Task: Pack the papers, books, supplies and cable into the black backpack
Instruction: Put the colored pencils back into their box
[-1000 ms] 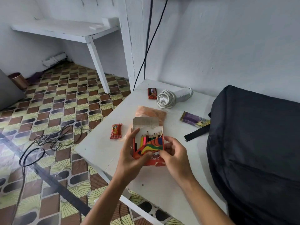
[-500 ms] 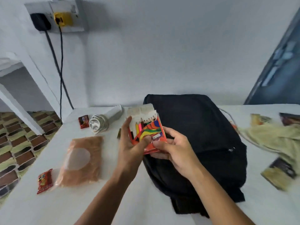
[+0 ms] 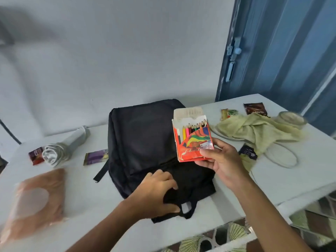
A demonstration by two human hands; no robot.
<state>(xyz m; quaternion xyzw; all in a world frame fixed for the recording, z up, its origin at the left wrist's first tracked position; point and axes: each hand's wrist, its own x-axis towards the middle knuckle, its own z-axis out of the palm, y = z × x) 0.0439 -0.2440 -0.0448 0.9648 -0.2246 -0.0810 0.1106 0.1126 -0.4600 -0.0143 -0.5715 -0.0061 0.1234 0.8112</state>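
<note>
The black backpack (image 3: 145, 139) lies flat in the middle of the white table (image 3: 181, 226), its top handle toward me. My left hand (image 3: 154, 193) grips the bag's fabric near its top edge. My right hand (image 3: 221, 160) holds an open orange box of coloured pencils (image 3: 192, 137) upright above the bag's right side, flap up, pencil tips showing. A coiled white cable with its charger (image 3: 61, 150) lies on the table left of the bag.
An orange plastic pouch (image 3: 34, 199) lies at the near left. Small snack wrappers (image 3: 95, 156) lie left of the bag. A yellow-green cloth (image 3: 254, 130), a cord loop and more wrappers lie right. A blue door (image 3: 283, 51) stands at the back right.
My view has swung right from the table's left end to the backpack. My left hand let go of the pencil box and dropped onto the bag; my right hand alone carries the box.
</note>
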